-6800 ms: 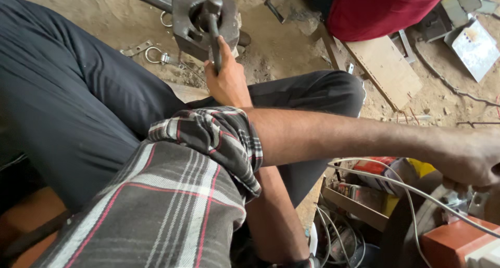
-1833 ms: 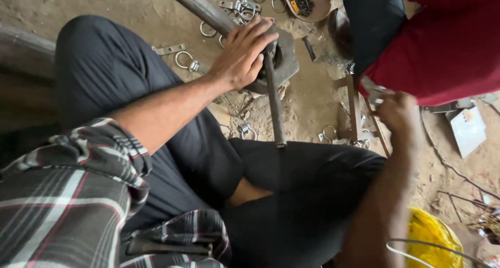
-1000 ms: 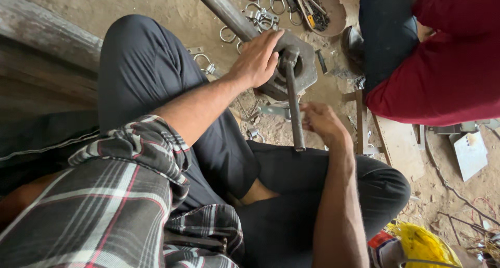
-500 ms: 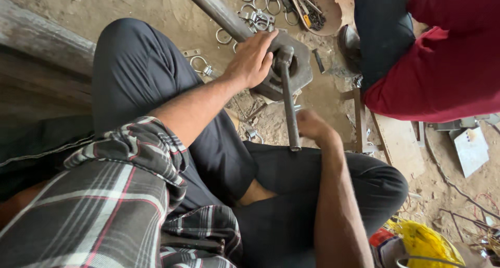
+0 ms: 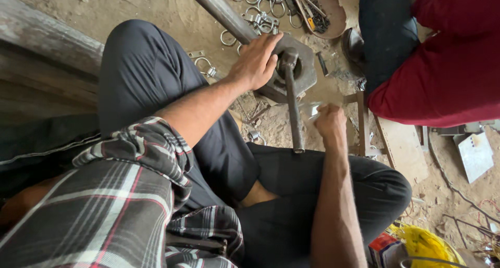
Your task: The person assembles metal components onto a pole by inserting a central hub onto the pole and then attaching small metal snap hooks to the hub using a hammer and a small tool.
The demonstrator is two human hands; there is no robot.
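Head view: the left hand (image 5: 256,61) lies spread, palm down, on the heavy metal block (image 5: 302,78) in the upper middle of the frame, fingers touching the head of the steel lever bar (image 5: 293,109) where it enters the block. The bar runs down the frame toward the person's dark trousers. The right hand (image 5: 329,123) is closed in a fist just to the right of the bar, at centre frame; something small and pale shows at its upper left edge (too blurred to say what, or whether it is gripped).

To work this well, I judge the left palm should press firmly so the block does not shift on the dusty floor (image 5: 130,8), with fingers kept off the pivot. The right fist should stay out of the bar's sweep.

Loose metal rings (image 5: 255,10) lie along the long pipe (image 5: 219,10) at upper middle. A co-worker in a red garment (image 5: 448,65) sits at upper right.
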